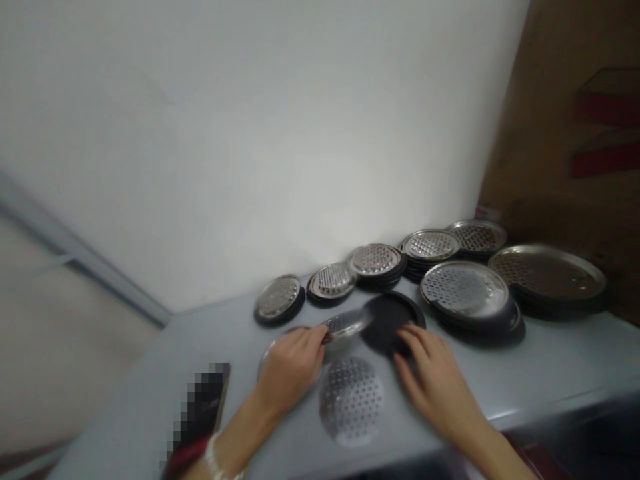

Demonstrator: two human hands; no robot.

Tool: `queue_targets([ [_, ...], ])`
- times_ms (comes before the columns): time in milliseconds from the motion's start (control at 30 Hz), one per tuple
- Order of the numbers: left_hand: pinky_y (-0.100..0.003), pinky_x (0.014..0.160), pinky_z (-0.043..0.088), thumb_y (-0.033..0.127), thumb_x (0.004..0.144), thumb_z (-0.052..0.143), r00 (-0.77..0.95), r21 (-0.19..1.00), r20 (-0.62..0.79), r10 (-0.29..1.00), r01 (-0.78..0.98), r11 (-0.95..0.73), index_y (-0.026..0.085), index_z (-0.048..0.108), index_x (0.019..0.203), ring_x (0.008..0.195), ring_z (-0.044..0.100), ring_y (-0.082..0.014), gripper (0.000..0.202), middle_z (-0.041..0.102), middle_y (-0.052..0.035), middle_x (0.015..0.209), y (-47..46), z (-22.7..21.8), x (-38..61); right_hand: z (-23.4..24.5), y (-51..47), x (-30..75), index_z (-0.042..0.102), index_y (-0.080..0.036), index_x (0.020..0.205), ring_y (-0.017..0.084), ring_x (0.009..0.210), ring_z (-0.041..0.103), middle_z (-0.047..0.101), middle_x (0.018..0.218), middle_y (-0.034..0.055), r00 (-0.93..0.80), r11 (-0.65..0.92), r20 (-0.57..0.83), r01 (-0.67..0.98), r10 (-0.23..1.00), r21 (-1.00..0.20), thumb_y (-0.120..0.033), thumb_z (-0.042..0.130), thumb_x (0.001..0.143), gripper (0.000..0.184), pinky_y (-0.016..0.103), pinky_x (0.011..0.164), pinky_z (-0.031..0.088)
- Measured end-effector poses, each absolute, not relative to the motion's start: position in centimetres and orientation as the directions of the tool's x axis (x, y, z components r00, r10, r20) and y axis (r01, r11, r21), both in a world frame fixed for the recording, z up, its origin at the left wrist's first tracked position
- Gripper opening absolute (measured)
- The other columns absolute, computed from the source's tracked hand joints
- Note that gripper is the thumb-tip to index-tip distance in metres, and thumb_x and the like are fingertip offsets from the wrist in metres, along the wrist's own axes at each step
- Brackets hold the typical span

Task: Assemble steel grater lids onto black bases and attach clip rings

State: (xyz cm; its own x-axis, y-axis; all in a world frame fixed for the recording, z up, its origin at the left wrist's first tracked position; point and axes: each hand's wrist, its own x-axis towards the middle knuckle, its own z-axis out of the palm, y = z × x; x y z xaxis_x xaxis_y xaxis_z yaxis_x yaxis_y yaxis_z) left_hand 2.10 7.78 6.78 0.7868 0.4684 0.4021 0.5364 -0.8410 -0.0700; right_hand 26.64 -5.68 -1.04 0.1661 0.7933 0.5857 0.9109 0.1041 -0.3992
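My left hand (293,363) is closed on the edge of a round metal grater (347,323), which it holds tilted above the table and which is blurred by motion. Another shiny round metal piece (265,357) lies partly hidden beneath that hand. My right hand (427,367) has its fingers and thumb at the near rim of a black round base (387,317). Between my hands, close to the front, a loose perforated metal disc (351,403) lies flat on the table.
Along the white wall (300,133) stand several stacks of round graters with black bases (377,263). Larger graters (465,293) are piled at the right, beside a big one (547,273). A dark object (203,407), partly pixelated, lies at the left on the grey table (150,380).
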Motion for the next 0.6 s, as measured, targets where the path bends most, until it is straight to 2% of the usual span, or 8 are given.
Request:
queue_targets([
  [100,-0.034,0.077,0.056,0.024,0.099,0.046,0.642,0.109,0.456,0.617,0.647,-0.754,0.016,0.068,0.114,0.083,0.074,-0.0249,0.028,0.078,-0.0117,0.097,8.2,7.1,1.4,-1.1,-5.7,26.7,0.053,-0.018,0.130,0.033,0.117,0.060,0.062,0.127,0.0173,0.157,0.106,0.583,0.914,0.797,-0.391,-0.030,0.048,0.101,0.031,0.052,0.098,0.050],
  [200,-0.031,0.072,0.055,0.037,0.096,0.052,0.397,0.389,0.455,0.797,0.716,-0.579,0.020,0.067,0.107,0.076,0.074,-0.0232,0.025,0.079,-0.0076,0.093,9.1,7.9,0.0,-1.4,-5.7,26.8,0.054,-0.017,0.129,0.033,0.116,0.059,0.062,0.126,0.0171,0.142,0.111,0.590,0.922,0.795,-0.372,-0.031,0.048,0.101,0.031,0.052,0.098,0.050],
  [300,-0.029,0.063,0.054,0.051,0.089,0.061,0.177,0.674,0.368,0.913,0.625,-0.393,0.020,0.063,0.103,0.066,0.071,-0.0212,0.034,0.077,-0.0051,0.086,9.8,8.6,-2.1,-1.7,-5.7,26.8,0.056,-0.017,0.126,0.033,0.115,0.059,0.063,0.124,0.0163,0.127,0.119,0.597,0.927,0.792,-0.356,-0.032,0.049,0.101,0.030,0.051,0.097,0.050],
  [367,-0.027,0.056,0.051,0.058,0.082,0.067,0.084,0.804,0.282,0.956,0.522,-0.283,0.019,0.061,0.103,0.057,0.065,-0.0191,0.045,0.072,-0.0012,0.072,9.7,8.9,-3.8,-1.8,-5.6,26.8,0.057,-0.017,0.126,0.033,0.115,0.059,0.063,0.124,0.0160,0.117,0.126,0.601,0.930,0.790,-0.346,-0.032,0.050,0.100,0.030,0.051,0.096,0.050],
  [467,-0.023,0.049,0.045,0.061,0.075,0.075,0.023,0.905,0.153,0.988,0.399,-0.149,0.016,0.060,0.108,0.051,0.057,-0.0160,0.058,0.061,0.0052,0.055,8.5,8.7,-6.2,-1.7,-5.6,26.8,0.057,-0.016,0.126,0.033,0.116,0.059,0.063,0.125,0.0165,0.104,0.134,0.614,0.935,0.783,-0.329,-0.032,0.050,0.100,0.031,0.052,0.097,0.049],
  [600,-0.021,0.044,0.041,0.063,0.067,0.082,0.018,0.951,-0.088,0.996,0.298,0.079,0.016,0.064,0.116,0.044,0.050,-0.0120,0.070,0.061,0.0059,0.056,5.3,8.0,-9.0,-0.9,-6.0,26.8,0.060,-0.016,0.123,0.033,0.117,0.059,0.066,0.122,0.0155,0.050,0.189,0.632,0.933,0.773,-0.306,-0.032,0.052,0.100,0.029,0.051,0.099,0.049],
])
